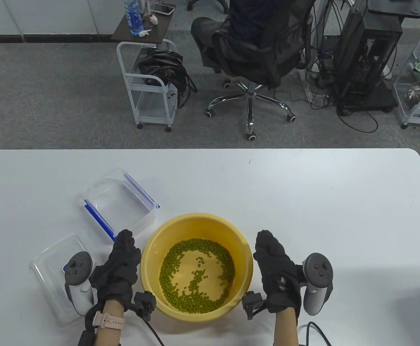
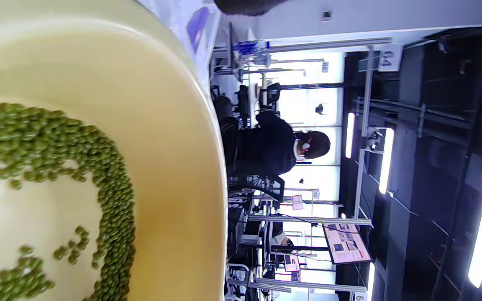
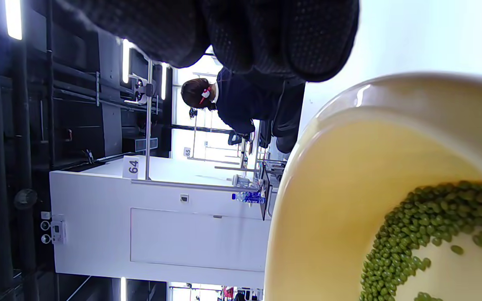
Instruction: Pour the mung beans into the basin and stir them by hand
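A yellow basin (image 1: 199, 217) stands on the white table (image 1: 321, 216) near its front edge. Green mung beans (image 1: 181, 252) lie on the basin's bottom in a rough ring with a small clump in the middle. My left hand (image 1: 123, 248) rests beside the basin's left wall, fingers loosely bent and holding nothing. On the other side, my right hand (image 1: 267, 248) lies close to the right wall with relaxed fingers. The left wrist view shows the basin wall (image 2: 170, 167) and beans (image 2: 111, 188), but no fingers. The right wrist view has gloved fingers (image 3: 266, 33) above the basin rim (image 3: 341, 175) and beans (image 3: 425, 217).
An empty clear container with blue clips (image 1: 123, 202) sits behind and left of the basin. Its clear lid (image 1: 49, 277) lies at the far left, partly under my left tracker. Beyond the table's far edge are a person in an office chair (image 1: 253, 47) and a white cart (image 1: 152, 83).
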`<state>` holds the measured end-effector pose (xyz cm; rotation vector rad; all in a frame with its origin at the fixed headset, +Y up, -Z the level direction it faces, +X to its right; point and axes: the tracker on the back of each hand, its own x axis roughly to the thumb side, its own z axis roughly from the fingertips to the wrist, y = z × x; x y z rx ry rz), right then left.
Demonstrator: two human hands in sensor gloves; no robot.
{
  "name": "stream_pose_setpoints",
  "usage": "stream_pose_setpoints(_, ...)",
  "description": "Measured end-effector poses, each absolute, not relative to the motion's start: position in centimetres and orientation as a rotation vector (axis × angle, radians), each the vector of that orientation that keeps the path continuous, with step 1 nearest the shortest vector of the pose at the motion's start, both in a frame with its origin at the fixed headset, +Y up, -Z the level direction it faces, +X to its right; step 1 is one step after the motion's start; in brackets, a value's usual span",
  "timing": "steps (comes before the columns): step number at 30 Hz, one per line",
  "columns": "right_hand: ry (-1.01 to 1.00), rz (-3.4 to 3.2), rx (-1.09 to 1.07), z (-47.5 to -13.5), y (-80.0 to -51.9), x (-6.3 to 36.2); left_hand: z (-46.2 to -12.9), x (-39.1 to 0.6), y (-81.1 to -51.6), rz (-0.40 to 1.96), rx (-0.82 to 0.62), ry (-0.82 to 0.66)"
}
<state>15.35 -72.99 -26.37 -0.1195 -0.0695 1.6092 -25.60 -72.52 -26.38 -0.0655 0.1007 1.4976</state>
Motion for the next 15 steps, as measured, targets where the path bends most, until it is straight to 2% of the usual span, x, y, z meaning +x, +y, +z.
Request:
stream_pose_setpoints(2,-0.084,1.617,-0.105,-26.3,-73.0,15.3,-26.6,-24.8,-72.0,1.518,0.03,-0.023)
stream_pose_setpoints(3,-0.087,1.615,-0.096,-26.3,-73.0,15.3,-26.5,-24.6,-71.7,1.496,0.035,-0.104)
stream_pose_setpoints(6,-0.117,1.601,-0.07,-26.3,-73.0,15.0,-26.2,-24.6,-71.4,1.472,0.13,-0.224)
stream_pose_setpoints(10,-0.171,1.6,-0.044,-26.1,-72.7,14.6,-25.6,-25.4,-72.1,1.556,0.207,-0.229)
stream_pose_setpoints(15,-0.175,1.605,-0.038,-26.0,-72.6,14.4,-25.3,-26.0,-72.2,1.588,0.204,-0.22)
